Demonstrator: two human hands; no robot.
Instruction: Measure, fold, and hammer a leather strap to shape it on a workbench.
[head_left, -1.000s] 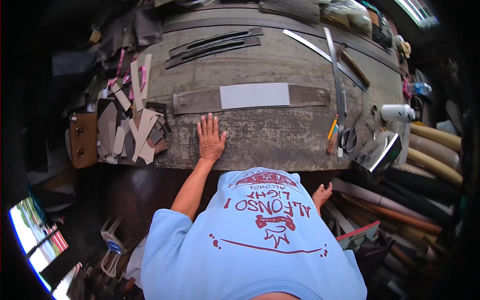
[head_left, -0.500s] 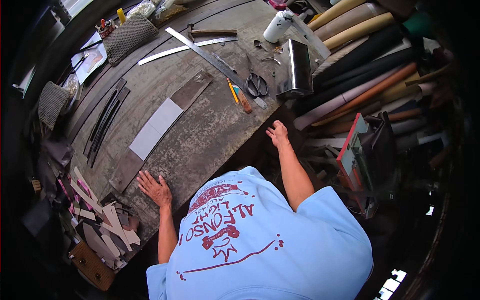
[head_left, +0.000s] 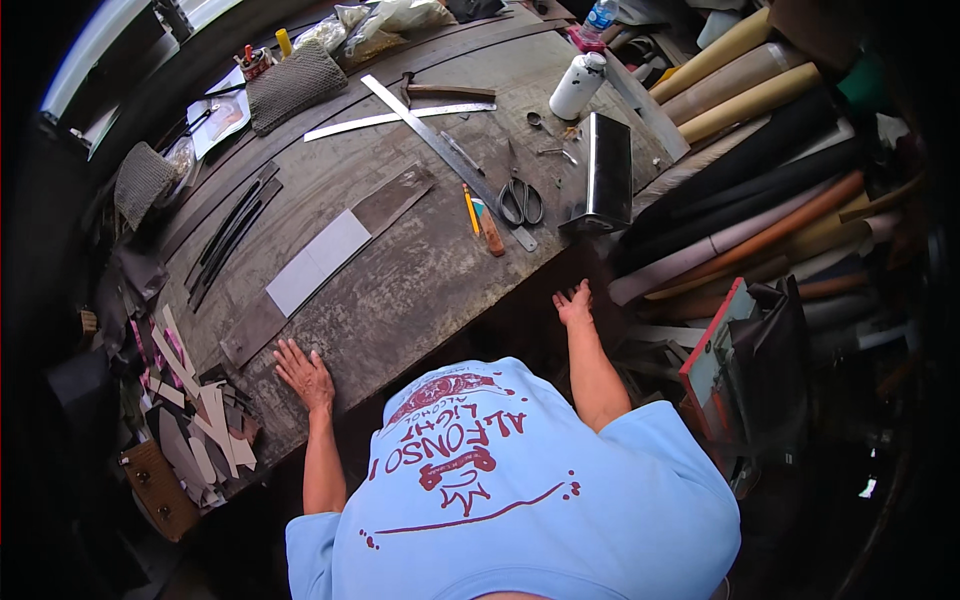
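Note:
My left hand (head_left: pixel 304 376) lies flat on the worn wooden table (head_left: pixel 400 310), fingers spread, just nearer me than the lower end of a long brown strip (head_left: pixel 395 200). A pale rectangular sheet (head_left: pixel 318 262) covers the strip's middle. Off the table's front edge, my right hand (head_left: pixel 575 303) hangs in the air with its fingers apart, holding nothing. Nearest to it on the table are black-handled scissors (head_left: pixel 520 203), a wood-handled tool (head_left: pixel 491 232), a yellow pencil (head_left: pixel 470 208) and the end of a metal ruler (head_left: pixel 430 140).
A shiny metal can (head_left: pixel 605 170) and a white bottle (head_left: pixel 578 86) stand at the right. Behind lie a hammer (head_left: pixel 450 91) and a second ruler (head_left: pixel 400 117). Dark strips (head_left: pixel 230 235) and scraps (head_left: pixel 215 430) fill the left. Rolled materials (head_left: pixel 740 230) are stacked right, above a red-edged panel (head_left: pixel 712 325).
The whole view has shifted, so the table things appear lower and further right. My right hand's fingers are spread wider. My left hand stays flat on the table.

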